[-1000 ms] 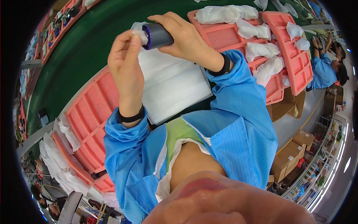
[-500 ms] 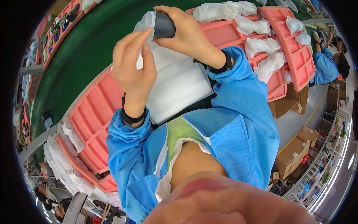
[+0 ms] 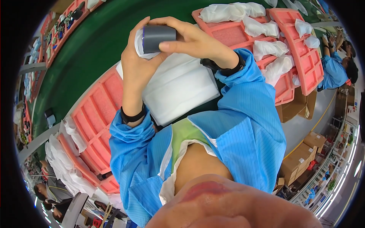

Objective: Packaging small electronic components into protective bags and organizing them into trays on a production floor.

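Note:
A dark grey cylinder (image 3: 160, 37) with a thin purple ring near its left end is held up between my hands. My right hand (image 3: 195, 40) grips its right end, the thumb pressed along the near side. Around the left end my left hand (image 3: 135, 62) is wrapped, fingers on the far side. A thin white translucent bag (image 3: 139, 45) covers that end, between the cylinder and my left palm. Below my hands lies a stack of flat white sheets or bags (image 3: 182, 87).
Pink compartment trays (image 3: 99, 121) flank the stack. White-wrapped items (image 3: 270, 49) sit in the right trays, with more wrapped pieces (image 3: 72, 167) at lower left. Green table surface (image 3: 91, 57) stretches beyond. Cardboard boxes (image 3: 304, 152) stand right; a person in blue (image 3: 334, 70) works at far right.
My left hand has gone from pinching at the bag's edge to wrapping round the bagged end. The cylinder has tipped and come slightly nearer, and my right thumb now lies along its near side.

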Available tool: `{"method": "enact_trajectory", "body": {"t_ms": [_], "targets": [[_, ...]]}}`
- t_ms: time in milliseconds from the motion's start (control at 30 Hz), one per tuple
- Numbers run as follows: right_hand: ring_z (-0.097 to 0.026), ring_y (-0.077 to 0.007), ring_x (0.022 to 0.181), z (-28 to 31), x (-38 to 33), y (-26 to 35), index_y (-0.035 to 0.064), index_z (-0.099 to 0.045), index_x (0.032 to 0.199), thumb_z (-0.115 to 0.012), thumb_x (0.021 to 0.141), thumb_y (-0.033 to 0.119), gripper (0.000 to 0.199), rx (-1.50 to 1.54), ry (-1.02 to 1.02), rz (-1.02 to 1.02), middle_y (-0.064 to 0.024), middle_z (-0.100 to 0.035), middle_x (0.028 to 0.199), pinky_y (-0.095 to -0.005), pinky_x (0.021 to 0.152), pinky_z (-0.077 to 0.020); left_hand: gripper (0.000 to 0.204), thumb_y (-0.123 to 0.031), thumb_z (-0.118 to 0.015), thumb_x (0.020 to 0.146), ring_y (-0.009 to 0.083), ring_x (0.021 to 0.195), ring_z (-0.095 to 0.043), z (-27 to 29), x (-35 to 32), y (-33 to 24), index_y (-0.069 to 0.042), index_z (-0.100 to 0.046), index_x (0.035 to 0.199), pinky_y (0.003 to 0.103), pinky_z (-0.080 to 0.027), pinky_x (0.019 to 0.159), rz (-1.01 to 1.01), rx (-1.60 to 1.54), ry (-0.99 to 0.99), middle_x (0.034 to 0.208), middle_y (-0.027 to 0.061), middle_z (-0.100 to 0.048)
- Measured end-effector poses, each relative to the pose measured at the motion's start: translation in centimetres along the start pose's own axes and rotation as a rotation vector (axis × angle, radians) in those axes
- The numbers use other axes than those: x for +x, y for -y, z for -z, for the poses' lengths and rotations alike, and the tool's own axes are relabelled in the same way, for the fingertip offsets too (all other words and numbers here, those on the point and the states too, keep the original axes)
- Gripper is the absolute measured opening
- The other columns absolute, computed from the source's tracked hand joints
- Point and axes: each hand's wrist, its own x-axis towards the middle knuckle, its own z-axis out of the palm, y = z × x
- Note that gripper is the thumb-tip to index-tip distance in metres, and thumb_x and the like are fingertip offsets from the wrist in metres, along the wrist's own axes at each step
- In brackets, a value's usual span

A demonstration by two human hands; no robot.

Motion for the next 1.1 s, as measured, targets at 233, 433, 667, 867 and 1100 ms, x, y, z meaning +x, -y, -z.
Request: {"method": "enact_trajectory", "body": {"t_ms": [233,433,667,867,1100], "targets": [[-0.055,-0.0174,0.106,1.1,0.0,1.5,0.0049,-0.049,0.131,-0.04,0.1,0.041,0.048,0.121,0.135,-0.292,-0.0071,-0.057,0.114,-0.0273,0.08,-0.0489,0.072,-0.007,-0.084,0.062,0.0188,0.096,-0.064,0.2,-0.2,0.4,-0.006,-0.051,0.126,0.03,-0.052,0.083,0.024,-0.116,0.066,0.107,0.0091,-0.064],[-0.058,-0.0191,0.103,-1.0,0.0,0.5,0.0055,-0.042,0.135,-0.053,0.097,0.032,0.048,-0.072,0.049,0.082,-0.0091,-0.058,0.113,-0.0296,0.078,-0.0508,0.065,-0.007,-0.082,0.064,0.0163,0.094,-0.064,0.1,-0.3,1.4,-0.005,-0.051,0.122,0.029,-0.052,0.081,0.104,-0.199,-0.032,0.106,0.0067,-0.065],[-0.059,-0.0212,0.102,-1.4,-0.3,-0.6,0.004,-0.04,0.129,-0.063,0.091,0.026,0.05,-0.282,-0.037,0.172,-0.0129,-0.058,0.111,-0.0309,0.079,-0.0508,0.059,-0.009,-0.078,0.067,0.023,0.09,-0.067,-1.2,-1.1,-0.2,-0.008,-0.051,0.12,0.031,-0.052,0.077,0.054,0.143,-0.148,0.103,0.0104,-0.066],[-0.06,-0.0225,0.099,-1.3,-0.4,0.3,0.003,-0.043,0.124,-0.065,0.09,0.025,0.046,-0.313,0.004,0.179,-0.0127,-0.059,0.109,-0.0319,0.083,-0.0491,0.061,-0.007,-0.076,0.064,0.029,0.088,-0.067,-0.8,-1.0,-0.5,-0.013,-0.052,0.12,0.033,-0.053,0.074,0.011,0.257,-0.137,0.099,0.0127,-0.067],[-0.057,-0.0204,0.105,-0.1,-0.1,0.3,0.0024,-0.047,0.123,-0.066,0.088,0.027,0.046,-0.15,0.03,0.04,-0.0109,-0.059,0.111,-0.0317,0.089,-0.0458,0.064,-0.005,-0.076,0.061,0.0315,0.084,-0.067,-0.8,-1.1,-0.3,-0.016,-0.052,0.119,0.033,-0.053,0.071,-0.121,0.417,-0.187,0.093,0.0133,-0.066]]}}
